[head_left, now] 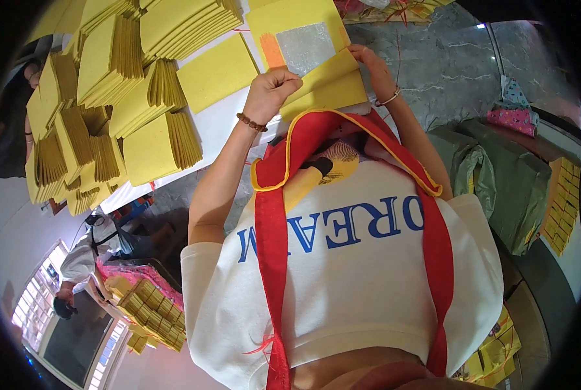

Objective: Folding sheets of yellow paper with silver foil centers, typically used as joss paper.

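Observation:
A yellow joss paper sheet [329,93] lies in front of me at the table's near edge, its near part lifted and folding over. My left hand [272,92] is closed at the left end of this fold, fingertips pinching the paper. At the fold's right end, my right hand [373,68] grips the edge between thumb and fingers. Just beyond the fold show a silver foil rectangle [306,49] and an orange strip [273,51] on yellow paper. Left of my left hand rests a flat folded yellow paper [217,71].
Fanned bundles of folded yellow paper [154,148] crowd the table's left side. Green wrapped bales [508,179] stand on the right, beside a stack of yellow bundles [562,207]. Another person [85,257] is at the lower left, near more stacked yellow packets [150,312].

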`<state>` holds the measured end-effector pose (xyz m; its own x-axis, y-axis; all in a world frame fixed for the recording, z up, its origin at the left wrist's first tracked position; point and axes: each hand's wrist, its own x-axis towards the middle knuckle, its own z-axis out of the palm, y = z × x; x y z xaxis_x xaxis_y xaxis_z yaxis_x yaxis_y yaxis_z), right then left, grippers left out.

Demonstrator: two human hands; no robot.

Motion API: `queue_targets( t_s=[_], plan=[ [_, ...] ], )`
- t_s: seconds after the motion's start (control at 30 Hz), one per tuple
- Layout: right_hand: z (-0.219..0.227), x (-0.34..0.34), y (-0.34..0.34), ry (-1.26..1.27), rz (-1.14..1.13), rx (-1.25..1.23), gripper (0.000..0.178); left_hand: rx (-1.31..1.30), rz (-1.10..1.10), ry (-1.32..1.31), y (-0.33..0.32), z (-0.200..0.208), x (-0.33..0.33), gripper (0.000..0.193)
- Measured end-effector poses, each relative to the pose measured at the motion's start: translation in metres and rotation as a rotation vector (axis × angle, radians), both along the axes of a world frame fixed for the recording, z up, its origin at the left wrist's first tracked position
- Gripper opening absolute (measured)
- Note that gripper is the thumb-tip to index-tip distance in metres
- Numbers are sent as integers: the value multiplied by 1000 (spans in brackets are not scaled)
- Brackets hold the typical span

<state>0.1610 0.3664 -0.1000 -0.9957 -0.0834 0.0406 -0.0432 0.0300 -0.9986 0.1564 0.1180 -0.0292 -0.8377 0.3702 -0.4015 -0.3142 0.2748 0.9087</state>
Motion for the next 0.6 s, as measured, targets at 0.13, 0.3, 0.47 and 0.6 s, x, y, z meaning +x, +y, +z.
queue_targets(
  t_s=[0.13,0.3,0.47,0.6],
  plan=[
    [-4,-1,12,-24,128,-64,38,98,10,88,-2,-11,-1,11],
    [11,0,19,5,272,29,35,98,76,31,-2,-8,0,12],
    [17,0,22,-144,382,-144,37,66,70,-9,-1,-1,0,13],
    [20,-1,19,-47,354,118,42,85,43,29,-2,-3,0,11]
  ],
)
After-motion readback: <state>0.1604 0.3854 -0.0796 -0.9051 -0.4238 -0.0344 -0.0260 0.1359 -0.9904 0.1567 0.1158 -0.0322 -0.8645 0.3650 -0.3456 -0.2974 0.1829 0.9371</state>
